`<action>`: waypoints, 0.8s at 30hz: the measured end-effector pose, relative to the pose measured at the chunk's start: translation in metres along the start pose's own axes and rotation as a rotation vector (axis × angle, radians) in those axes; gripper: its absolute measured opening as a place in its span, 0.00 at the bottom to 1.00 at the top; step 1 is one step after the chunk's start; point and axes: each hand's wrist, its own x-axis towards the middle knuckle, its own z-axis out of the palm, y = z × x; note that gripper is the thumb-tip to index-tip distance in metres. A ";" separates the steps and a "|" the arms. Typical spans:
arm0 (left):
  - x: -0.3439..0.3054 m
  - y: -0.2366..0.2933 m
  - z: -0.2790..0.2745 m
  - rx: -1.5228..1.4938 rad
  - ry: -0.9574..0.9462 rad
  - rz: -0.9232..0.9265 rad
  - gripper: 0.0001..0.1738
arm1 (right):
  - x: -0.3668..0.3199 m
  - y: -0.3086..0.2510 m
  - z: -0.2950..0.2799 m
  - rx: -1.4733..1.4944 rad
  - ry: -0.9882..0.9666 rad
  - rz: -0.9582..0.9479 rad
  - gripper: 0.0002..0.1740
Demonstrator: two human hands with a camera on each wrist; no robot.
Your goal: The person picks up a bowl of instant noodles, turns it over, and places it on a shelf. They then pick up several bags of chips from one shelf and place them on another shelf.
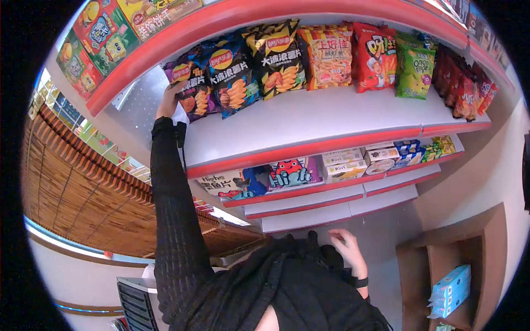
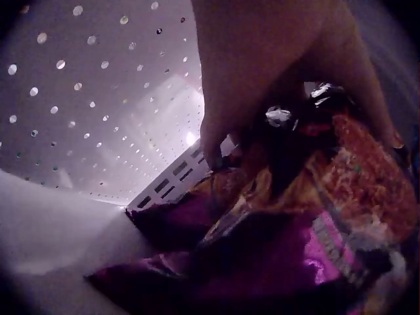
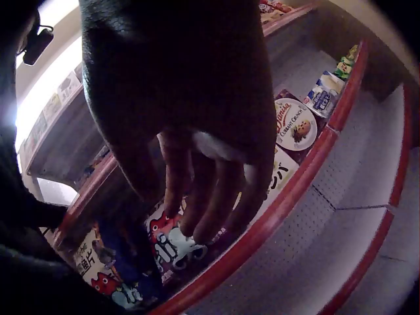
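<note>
At the left end of the upper shelf, my left hand [image 1: 168,101] grips a purple bag of Lay's potato chips [image 1: 193,95]. The left wrist view shows the fingers and thumb of this hand [image 2: 282,59] spread around the upper part of the bag [image 2: 262,262], with a second purple edge behind it. A blue Lay's bag [image 1: 229,77] stands right beside it, then a black one [image 1: 276,60]. My right hand [image 1: 349,248] hangs low in front of my body, fingers loosely curled and holding nothing. In the right wrist view, this hand [image 3: 190,125] overlaps the lower shelf's packages.
More snack bags, among them a pink and yellow one [image 1: 329,58] and a green one [image 1: 415,71], line the shelf to the right. Boxes [image 1: 343,165] sit below. A perforated panel [image 2: 85,98] closes the left side. A wooden cabinet [image 1: 414,270] stands at the lower right.
</note>
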 end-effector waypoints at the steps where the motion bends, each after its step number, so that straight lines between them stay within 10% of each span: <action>1: 0.002 -0.004 -0.003 -0.004 -0.009 -0.004 0.23 | -0.003 0.000 0.003 0.017 0.000 -0.003 0.13; 4: 0.005 -0.003 -0.006 -0.052 -0.007 0.146 0.20 | -0.012 0.002 0.012 0.045 0.003 -0.003 0.13; 5: -0.010 -0.004 -0.013 0.538 -0.057 0.726 0.18 | -0.017 0.001 0.013 0.064 0.000 0.008 0.12; 7: 0.006 -0.001 -0.014 0.027 0.012 0.378 0.18 | -0.024 0.002 0.012 0.075 -0.002 0.024 0.12; 10: -0.007 0.019 -0.005 0.022 0.313 0.212 0.24 | -0.037 0.007 0.002 0.056 -0.023 0.001 0.12; 14: 0.003 0.001 -0.014 0.397 0.633 0.701 0.31 | -0.053 0.003 -0.023 -0.023 -0.027 -0.047 0.12; 18: -0.051 0.036 0.029 0.624 0.943 0.449 0.37 | -0.083 0.003 -0.051 -0.024 -0.032 -0.076 0.12; 24: -0.138 0.074 0.088 0.432 0.766 0.628 0.24 | -0.135 0.030 -0.087 -0.026 0.052 -0.054 0.11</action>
